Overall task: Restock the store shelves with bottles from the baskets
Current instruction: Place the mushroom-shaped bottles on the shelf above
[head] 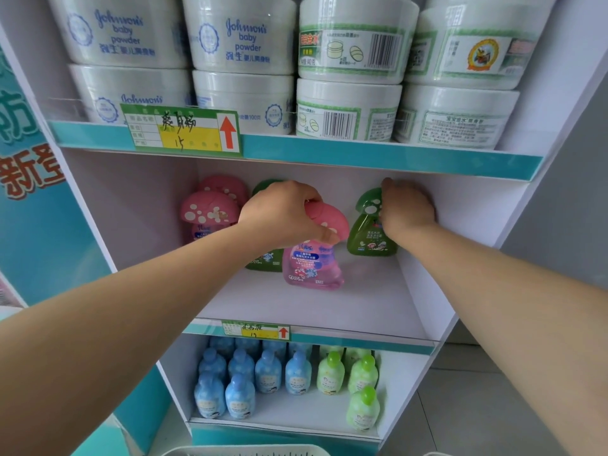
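Note:
My left hand (283,210) grips the pink mushroom-shaped cap of a pink bottle (312,261), which stands tilted on the middle shelf (368,297). My right hand (406,209) holds the cap of a green mushroom-cap bottle (370,232) at the back right of that shelf. Behind my left hand stands another green bottle (265,258), mostly hidden. Two pink mushroom-cap bottles (209,213) stand at the back left. The rim of a white basket (243,450) shows at the bottom edge.
The upper shelf carries stacked white baby powder tubs (243,37) behind a yellow-green price tag (182,131). Several small blue bottles (240,380) and green bottles (362,376) fill the lower shelf. The front half of the middle shelf is bare white board.

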`<state>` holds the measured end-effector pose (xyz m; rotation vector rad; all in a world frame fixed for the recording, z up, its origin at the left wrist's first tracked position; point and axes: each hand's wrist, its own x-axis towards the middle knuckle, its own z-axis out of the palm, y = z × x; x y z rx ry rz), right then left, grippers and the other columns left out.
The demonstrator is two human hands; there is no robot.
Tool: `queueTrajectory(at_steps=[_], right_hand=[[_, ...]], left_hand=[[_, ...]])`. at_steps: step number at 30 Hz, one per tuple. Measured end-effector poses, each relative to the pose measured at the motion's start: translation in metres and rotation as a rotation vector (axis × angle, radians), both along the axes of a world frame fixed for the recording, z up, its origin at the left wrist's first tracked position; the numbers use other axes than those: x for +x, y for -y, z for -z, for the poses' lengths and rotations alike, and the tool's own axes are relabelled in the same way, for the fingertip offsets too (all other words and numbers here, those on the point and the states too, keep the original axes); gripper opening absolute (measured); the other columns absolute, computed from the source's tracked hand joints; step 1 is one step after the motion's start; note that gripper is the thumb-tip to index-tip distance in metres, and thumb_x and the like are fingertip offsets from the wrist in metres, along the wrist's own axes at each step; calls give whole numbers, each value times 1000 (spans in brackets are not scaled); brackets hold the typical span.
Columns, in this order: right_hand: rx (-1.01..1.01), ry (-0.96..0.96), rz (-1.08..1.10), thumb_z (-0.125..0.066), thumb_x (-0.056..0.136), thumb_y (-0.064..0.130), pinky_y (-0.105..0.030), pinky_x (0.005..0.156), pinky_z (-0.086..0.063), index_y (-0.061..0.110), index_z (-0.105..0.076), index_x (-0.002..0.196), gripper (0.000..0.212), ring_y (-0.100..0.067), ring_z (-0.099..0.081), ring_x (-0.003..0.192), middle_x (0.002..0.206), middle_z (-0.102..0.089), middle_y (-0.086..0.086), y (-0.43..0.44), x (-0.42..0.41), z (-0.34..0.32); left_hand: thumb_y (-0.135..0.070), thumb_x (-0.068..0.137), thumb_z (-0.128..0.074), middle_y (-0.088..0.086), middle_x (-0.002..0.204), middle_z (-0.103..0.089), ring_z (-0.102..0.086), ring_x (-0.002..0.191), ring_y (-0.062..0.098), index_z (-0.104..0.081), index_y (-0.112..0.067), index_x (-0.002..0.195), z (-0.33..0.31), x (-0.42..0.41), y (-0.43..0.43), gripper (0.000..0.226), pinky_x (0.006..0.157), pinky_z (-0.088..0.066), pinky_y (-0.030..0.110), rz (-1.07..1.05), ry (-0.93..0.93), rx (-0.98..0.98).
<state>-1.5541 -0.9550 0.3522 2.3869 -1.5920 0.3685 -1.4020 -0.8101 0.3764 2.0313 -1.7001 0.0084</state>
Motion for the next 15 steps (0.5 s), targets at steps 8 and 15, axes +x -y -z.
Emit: queueTrajectory(at_steps=[8,15], right_hand=[[-18,12,-151,-66,85,25,-33,75,-45,8,-50,121,43,-30,-56,108,118,-59,-12,-68,-17,26],[134,-30,-238,-52,93,32,-33,76,-43,18,-52,120,30,-22,-53,108,118,-59,-3,-92,-44,64]], left_hand=[[-60,61,-75,-9,95,-62,-58,87,16,-64,-28,102,-6,-9,10,52,71,-48,27,-44,57,10],[-61,67,-70,-6,88,-60,-55,82,17,-60,-24,91,-6,-25,35,45,65,-37,25,-67,200,46]])
